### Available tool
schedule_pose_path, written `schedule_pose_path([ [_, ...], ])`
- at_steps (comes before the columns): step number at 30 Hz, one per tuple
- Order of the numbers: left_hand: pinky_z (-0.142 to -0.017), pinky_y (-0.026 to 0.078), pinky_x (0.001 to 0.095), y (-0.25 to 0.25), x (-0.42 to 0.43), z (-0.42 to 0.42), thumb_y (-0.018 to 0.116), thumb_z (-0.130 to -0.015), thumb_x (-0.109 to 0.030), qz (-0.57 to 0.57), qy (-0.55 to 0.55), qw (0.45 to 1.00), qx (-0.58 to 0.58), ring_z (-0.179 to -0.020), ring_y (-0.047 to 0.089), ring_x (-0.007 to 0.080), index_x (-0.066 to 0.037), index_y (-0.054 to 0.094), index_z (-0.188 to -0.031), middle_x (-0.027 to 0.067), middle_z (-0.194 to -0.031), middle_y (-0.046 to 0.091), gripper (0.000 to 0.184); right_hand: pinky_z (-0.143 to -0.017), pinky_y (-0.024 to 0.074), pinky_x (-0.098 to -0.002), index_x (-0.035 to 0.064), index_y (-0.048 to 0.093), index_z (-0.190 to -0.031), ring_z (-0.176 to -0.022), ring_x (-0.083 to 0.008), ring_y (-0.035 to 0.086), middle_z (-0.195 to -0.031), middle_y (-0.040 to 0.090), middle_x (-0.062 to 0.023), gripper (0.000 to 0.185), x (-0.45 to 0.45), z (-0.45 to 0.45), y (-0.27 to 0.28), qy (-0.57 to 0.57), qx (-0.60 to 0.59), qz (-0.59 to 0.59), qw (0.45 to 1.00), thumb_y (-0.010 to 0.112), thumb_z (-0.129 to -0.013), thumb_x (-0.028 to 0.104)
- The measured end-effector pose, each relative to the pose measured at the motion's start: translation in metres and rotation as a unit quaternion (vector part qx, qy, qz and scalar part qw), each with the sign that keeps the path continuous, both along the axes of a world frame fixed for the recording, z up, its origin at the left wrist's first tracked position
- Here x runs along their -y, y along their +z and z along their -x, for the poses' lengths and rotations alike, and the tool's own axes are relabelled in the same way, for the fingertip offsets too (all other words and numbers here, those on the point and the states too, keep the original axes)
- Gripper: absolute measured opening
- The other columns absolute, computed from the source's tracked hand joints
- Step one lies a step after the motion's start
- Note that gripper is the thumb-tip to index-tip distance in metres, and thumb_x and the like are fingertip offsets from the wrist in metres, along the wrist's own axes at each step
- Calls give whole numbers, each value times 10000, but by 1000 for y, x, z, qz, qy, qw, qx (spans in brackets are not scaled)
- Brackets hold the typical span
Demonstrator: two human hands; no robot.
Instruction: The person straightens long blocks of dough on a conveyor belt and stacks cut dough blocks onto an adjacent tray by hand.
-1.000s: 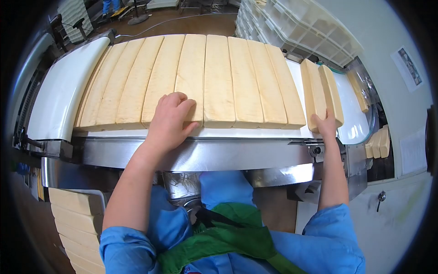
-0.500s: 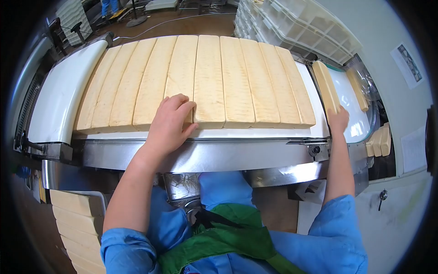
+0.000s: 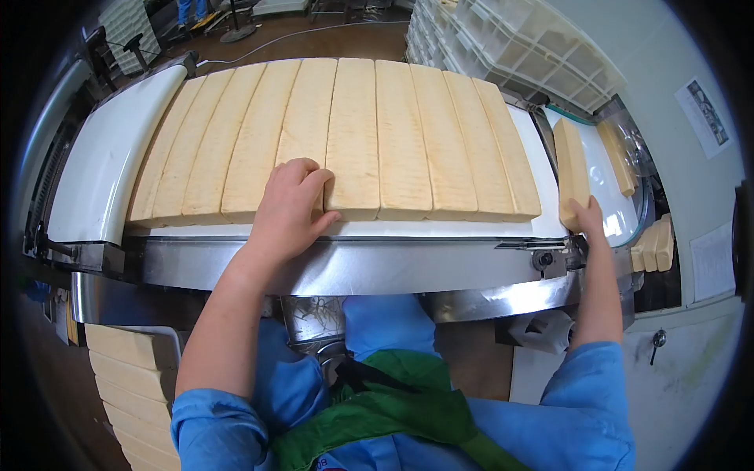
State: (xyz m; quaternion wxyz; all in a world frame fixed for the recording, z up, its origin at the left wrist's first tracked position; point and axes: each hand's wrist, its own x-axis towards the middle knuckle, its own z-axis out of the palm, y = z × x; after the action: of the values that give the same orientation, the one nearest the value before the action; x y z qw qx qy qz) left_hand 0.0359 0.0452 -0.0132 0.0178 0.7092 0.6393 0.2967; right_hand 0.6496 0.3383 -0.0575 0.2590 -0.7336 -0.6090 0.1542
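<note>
A row of long, pale-yellow, cheese-like blocks (image 3: 352,133) lies side by side on a white belt. My left hand (image 3: 290,206) is closed over the near end of one block in the middle of the row, fingers bent on top and thumb low at its front. Toward the right, a separate long pale-yellow block (image 3: 572,169) lies at the gap between the row's belt and a second white surface (image 3: 606,182). My right hand (image 3: 586,217) grips the near end of that block, its thumb on the block's side and the other fingers partly hidden.
A steel rail (image 3: 353,267) runs along the belt's front. Pale blocks (image 3: 129,377) are stacked low at the left, with smaller pieces (image 3: 653,245) at the far right. Stacked plastic crates (image 3: 518,47) stand behind. A white plate (image 3: 114,157) covers the left end.
My right hand and the separate block have shifted right and toward me, onto the second white surface's edge. The row and my left hand have slid slightly left.
</note>
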Motion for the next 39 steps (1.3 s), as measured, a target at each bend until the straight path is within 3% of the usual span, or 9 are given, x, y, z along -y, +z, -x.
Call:
schedule_pose_path([
  [8, -968, 447, 419, -1, -2, 2, 847, -648, -96, 2, 5, 1000, 8, -1123, 529, 355, -48, 609, -1151, 161, -1183, 563, 559, -1048, 424, -357, -35, 464, -1406, -1253, -301, 547, -1360, 540, -237, 741, 59, 121, 1, 215, 15, -70, 974, 703, -766, 252],
  [15, -987, 442, 439, -9, 3, 13, 835, -679, -131, -11, 2, 1000, 25, -1152, 524, 375, -50, 621, -1133, 194, -1208, 563, 508, -1083, 383, -376, 29, 517, -1374, -1280, -287, 495, -1358, 517, -203, 616, 35, 115, -13, 230, -62, -52, 970, 657, -776, 85],
  [16, -994, 437, 443, -11, 3, 16, 818, -702, -161, -10, -3, 999, 33, -1164, 522, 375, -49, 627, -1102, 192, -1207, 570, 458, -1079, 380, -392, 28, 538, -1343, -1278, -308, 484, -1353, 510, -205, 573, 52, 133, -7, 248, 5, -149, 957, 642, -782, 89],
  [19, -1014, 432, 446, -13, 4, 20, 773, -740, -180, -31, -39, 997, 66, -1184, 522, 362, -59, 636, -1050, 170, -1202, 588, 360, -1057, 381, -450, 18, 603, -1208, -1256, -396, 476, -1315, 527, -224, 427, 159, 235, 48, 367, 75, -318, 871, 596, -786, 85],
  [21, -982, 447, 441, -13, 5, 20, 766, -747, -167, -71, -72, 991, 91, -1142, 545, 349, -48, 635, -1042, 161, -1164, 598, 344, -910, 477, -475, 47, 659, -1024, -1046, -408, 607, -1079, 640, -211, 309, 213, 256, 11, 580, 79, -329, 741, 625, -719, 81],
  [23, -914, 477, 427, -4, 14, 22, 756, -761, -149, -100, -116, 982, 107, -1051, 584, 350, -39, 635, -1016, 150, -1102, 613, 304, -728, 530, -445, 56, 661, -1010, -876, -340, 654, -1017, 655, -143, 346, 277, 295, -3, 785, 50, -130, 604, 745, -700, 186],
  [24, -876, 483, 425, 1, 19, 24, 744, -773, -141, -119, -137, 977, 112, -1006, 595, 341, -45, 635, -1002, 137, -1072, 619, 271, -776, 526, -436, 56, 651, -1041, -924, -318, 648, -1070, 644, -145, 372, 295, 303, -27, 841, -28, -109, 529, 753, -748, 261],
  [30, -784, 478, 407, 10, 40, 35, 696, -783, -75, -141, -156, 972, 100, -887, 600, 307, -73, 639, -972, 86, -961, 631, 197, -1008, 410, -456, 99, 631, -1214, -1218, -280, 543, -1324, 580, -118, 501, 331, 297, -103, 884, 101, -31, 455, 647, -818, 405],
  [39, -770, 476, 411, 25, 66, 46, 666, -734, -20, -223, -155, 954, 129, -856, 598, 306, -81, 646, -955, 74, -917, 635, 230, -979, 411, -515, 103, 658, -1173, -1188, -313, 570, -1284, 602, -146, 535, 330, 309, -134, 882, 32, -15, 470, 606, -724, 389],
])
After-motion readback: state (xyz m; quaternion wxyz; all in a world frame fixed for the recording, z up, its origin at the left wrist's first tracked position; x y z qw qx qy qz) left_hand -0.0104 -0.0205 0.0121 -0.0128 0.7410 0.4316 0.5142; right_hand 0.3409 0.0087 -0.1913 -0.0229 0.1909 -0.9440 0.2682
